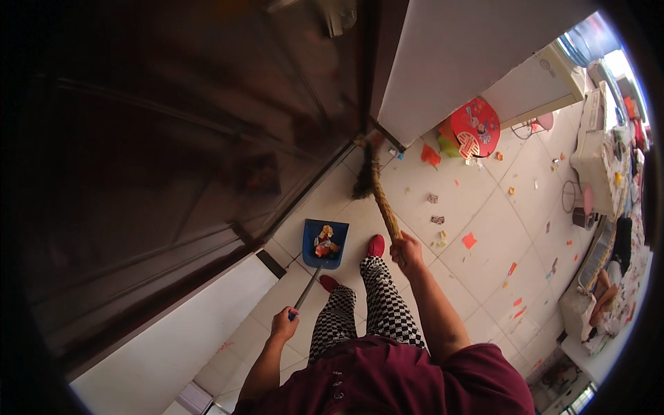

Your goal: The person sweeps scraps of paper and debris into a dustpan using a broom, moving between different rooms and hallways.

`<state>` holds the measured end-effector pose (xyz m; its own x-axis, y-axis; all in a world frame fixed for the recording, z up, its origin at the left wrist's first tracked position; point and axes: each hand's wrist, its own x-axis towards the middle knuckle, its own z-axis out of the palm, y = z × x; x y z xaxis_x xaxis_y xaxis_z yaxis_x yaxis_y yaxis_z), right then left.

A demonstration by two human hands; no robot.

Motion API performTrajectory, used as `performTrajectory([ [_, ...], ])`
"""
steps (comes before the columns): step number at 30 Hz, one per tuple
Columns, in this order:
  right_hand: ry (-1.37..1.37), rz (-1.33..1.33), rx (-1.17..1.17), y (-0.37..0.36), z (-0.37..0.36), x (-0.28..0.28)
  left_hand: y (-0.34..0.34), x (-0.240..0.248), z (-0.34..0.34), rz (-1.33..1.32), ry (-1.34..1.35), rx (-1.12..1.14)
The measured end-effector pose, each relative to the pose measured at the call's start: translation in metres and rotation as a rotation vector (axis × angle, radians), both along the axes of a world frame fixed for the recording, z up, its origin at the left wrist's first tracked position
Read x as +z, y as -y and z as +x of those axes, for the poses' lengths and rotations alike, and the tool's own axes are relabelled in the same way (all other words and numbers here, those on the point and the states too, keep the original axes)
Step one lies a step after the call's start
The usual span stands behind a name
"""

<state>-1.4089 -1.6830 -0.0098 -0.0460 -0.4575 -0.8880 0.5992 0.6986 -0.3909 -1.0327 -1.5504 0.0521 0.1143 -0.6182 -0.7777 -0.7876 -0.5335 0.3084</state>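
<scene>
My left hand (283, 324) is closed round the grey handle of a blue dustpan (335, 263), which rests on the tiles near my left foot. Crumpled scraps (324, 243) in orange, white and red lie in the pan. In my right hand (407, 253) is the thick, woven handle of a broom (384, 209). Its dark bristles (364, 173) reach the floor close to the dark door's lower edge, ahead of the dustpan. By the wall corner beyond the bristles lies a small blue and white scrap (395, 153).
A large dark door (159, 159) fills the left side. Ahead stands a white wall (443, 62), with a red round decorated item (476, 128) at its foot. Paper bits such as a red scrap (469, 240) litter the tiles. Along the right, a cluttered sofa (593, 159) holds a person's bare limbs (606, 297).
</scene>
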Motion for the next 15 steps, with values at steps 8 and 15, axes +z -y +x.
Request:
performTrajectory([
  [8, 0.008, 0.041, 0.064, -0.02, -0.018, 0.02, -0.007, 0.002, 0.004, -0.04, -0.027, 0.005],
  [15, 0.105, 0.01, 0.01, 0.049, -0.041, -0.022, 0.003, 0.001, -0.001, -0.007, -0.028, 0.004],
])
